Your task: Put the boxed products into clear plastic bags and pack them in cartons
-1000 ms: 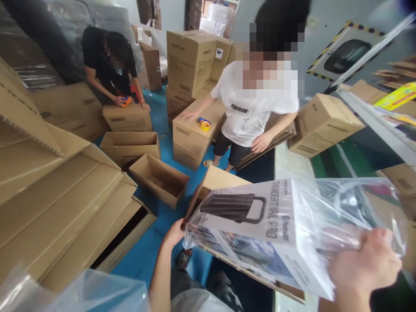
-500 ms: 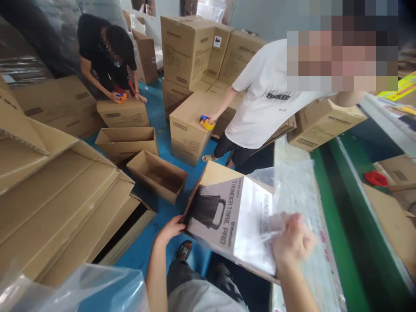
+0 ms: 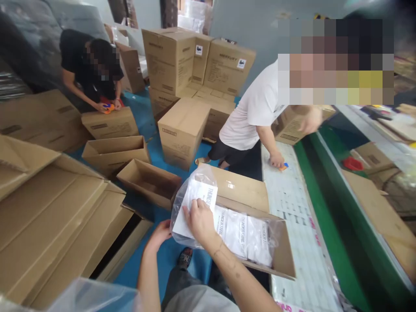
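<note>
A white product box in a clear plastic bag point(image 3: 198, 197) stands on end at the left side of an open cardboard carton point(image 3: 274, 255) in front of me. My right hand point(image 3: 199, 221) lies on the bagged box's near face, fingers curled over the plastic. Under the bag's lower left corner is my left hand point(image 3: 160, 234), cupped against the plastic; its fingers are mostly hidden. Several more bagged white boxes point(image 3: 247, 234) sit side by side inside the carton.
Stacked flat cardboard point(image 3: 61, 216) fills the left. Open cartons point(image 3: 147, 182) lie on the blue floor. A person in a white shirt point(image 3: 256, 112) leans on the white bench point(image 3: 292, 203), hand on an orange thing point(image 3: 283, 166). Another person point(image 3: 91, 73) tapes a carton point(image 3: 110, 123).
The bagged box has gone down from in front of me into the carton's left side. My right hand moved from the bag's loose end onto the box. The white-shirted person turned to the bench.
</note>
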### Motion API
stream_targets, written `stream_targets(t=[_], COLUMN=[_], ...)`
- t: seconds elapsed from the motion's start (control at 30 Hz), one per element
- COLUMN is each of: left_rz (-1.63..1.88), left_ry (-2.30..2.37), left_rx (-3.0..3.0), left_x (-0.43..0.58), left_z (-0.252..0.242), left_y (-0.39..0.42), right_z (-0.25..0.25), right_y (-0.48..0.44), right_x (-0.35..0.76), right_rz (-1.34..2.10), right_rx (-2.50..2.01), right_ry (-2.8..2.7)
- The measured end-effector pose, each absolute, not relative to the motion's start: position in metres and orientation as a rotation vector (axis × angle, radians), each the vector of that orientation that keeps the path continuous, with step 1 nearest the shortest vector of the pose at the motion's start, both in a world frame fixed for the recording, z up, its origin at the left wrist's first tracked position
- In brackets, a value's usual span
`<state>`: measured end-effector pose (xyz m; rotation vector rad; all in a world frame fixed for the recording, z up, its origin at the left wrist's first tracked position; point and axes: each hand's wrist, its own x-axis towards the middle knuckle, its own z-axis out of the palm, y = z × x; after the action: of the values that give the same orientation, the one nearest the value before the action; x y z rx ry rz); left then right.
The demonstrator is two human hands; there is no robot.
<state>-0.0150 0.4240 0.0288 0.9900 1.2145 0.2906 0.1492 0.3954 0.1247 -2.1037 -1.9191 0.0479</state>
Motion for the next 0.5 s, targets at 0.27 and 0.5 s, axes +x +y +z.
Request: stream_targets(t=[0.27, 0.5], left_rz=[0.3, 0.241], left_ry=[1.295, 1.34], left_rx=[1.029, 1.066], left_x=[0.002, 0.002], left_z=[0.026, 0.026], left_y=[0.435, 0.437], right_z=[0.1, 0.023], right_y=[0.344, 0.348], right_x=[0.168, 0.16], right_rz=[0.225, 1.159], right_rx=[-2.261, -2.174], right_ry=[-1.881, -1.894])
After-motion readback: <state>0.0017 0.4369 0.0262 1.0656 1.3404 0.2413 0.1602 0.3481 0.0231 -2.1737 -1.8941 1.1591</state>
